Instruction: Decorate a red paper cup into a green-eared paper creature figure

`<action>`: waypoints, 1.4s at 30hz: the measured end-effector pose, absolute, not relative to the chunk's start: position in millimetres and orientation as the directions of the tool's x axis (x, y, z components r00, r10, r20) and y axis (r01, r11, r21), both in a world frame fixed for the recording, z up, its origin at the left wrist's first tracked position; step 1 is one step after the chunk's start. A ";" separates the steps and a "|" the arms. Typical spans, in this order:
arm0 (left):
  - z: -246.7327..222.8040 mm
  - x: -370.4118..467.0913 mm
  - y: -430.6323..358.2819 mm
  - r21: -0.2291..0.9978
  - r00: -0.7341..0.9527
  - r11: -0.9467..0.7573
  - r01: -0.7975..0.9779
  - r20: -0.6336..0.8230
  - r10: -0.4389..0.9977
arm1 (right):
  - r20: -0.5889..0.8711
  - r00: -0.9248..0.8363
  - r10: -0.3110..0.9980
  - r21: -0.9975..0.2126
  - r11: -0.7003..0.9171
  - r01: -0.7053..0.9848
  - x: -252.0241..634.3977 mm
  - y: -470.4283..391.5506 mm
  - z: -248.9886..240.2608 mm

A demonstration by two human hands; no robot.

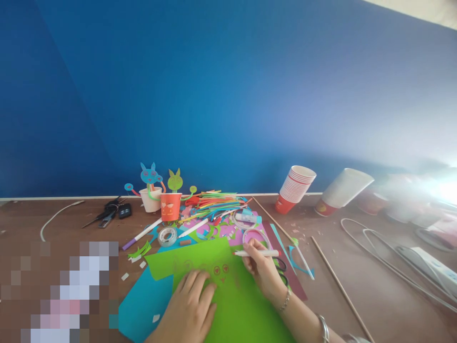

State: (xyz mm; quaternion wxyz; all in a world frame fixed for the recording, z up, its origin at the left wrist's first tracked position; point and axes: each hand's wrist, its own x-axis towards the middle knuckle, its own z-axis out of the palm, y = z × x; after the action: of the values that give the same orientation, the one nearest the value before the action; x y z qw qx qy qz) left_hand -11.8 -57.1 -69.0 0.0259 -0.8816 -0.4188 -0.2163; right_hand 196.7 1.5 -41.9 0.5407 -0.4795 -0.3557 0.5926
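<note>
My left hand [193, 305] lies flat with its fingers stretched over a sheet of green paper [246, 309]. My right hand [262, 267] is closed around a white marker [259, 253] with a red end, held above the right part of the sheet. A small face with two round eyes and a mouth [221, 273] is drawn in red on the green paper, between my hands. Fainter marks show to its left. Blue paper [143, 305] lies partly under the green sheet. Scissor handles [282, 271] stick out behind my right wrist.
Two paper cups with cut-out animal heads, one white [150, 202] and one orange [171, 209], stand at the back. Pipe cleaners [221, 205], a tape roll [167, 237], stacked cups [295, 188], a wooden stick [339, 283], keys [110, 212] and a power strip [433, 269] lie around.
</note>
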 end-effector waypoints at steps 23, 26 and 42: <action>-69.6 -4.4 -69.3 0.065 0.666 -0.667 0.742 0.034 0.745 | -0.142 -0.127 0.982 -0.975 -0.116 0.192 171.6 15.4 -38.7; -69.5 -4.2 -69.9 0.083 0.662 -0.662 0.745 0.022 0.749 | -0.087 -0.108 0.990 -0.970 -0.059 0.236 170.6 13.6 -47.0; -63.5 -3.0 -68.6 0.024 0.689 -0.689 0.725 -0.044 0.724 | -0.015 -0.120 0.993 -0.894 0.041 0.447 174.1 12.2 -50.8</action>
State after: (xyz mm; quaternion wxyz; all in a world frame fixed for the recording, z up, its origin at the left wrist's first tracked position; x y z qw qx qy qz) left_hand -3.0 -68.6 -63.5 -0.0195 -0.9187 -0.3941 0.0156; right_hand 174.1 12.2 -50.8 0.3435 -0.5674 -0.6344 0.3970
